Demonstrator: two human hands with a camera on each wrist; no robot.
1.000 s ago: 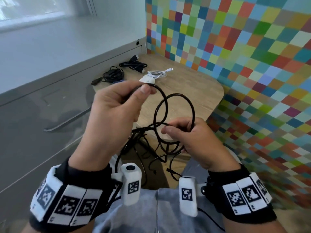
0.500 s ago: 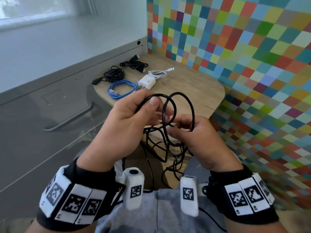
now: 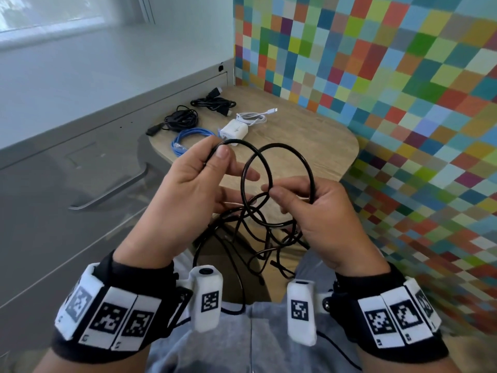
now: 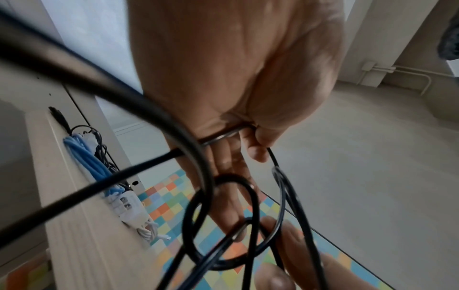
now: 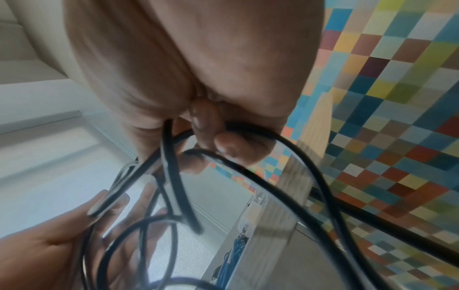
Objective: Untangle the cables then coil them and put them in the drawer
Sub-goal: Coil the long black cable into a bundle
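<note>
Head view: I see my left hand (image 3: pixel 188 189) pinching the black cable (image 3: pixel 282 157) between thumb and forefinger, the remaining fingers straight, while my right hand (image 3: pixel 320 211) curls its fingers round two upright loops of the same cable. Below both grips the slack hangs in a tangle over my grey-clad lap; which strand crosses which I cannot tell. Beyond the loops, on the wooden table (image 3: pixel 322 146), lie a blue network cable (image 3: pixel 188 137), a white charger (image 3: pixel 234 129) with its white cable (image 3: pixel 252 118), and two black coiled cables (image 3: pixel 183 119). Left of my grip stands a grey drawer front with its handle (image 3: pixel 113 192), closed. Both wrist views are motion-blurred. The checkered wall (image 3: pixel 403 103) closes the right side.
</note>
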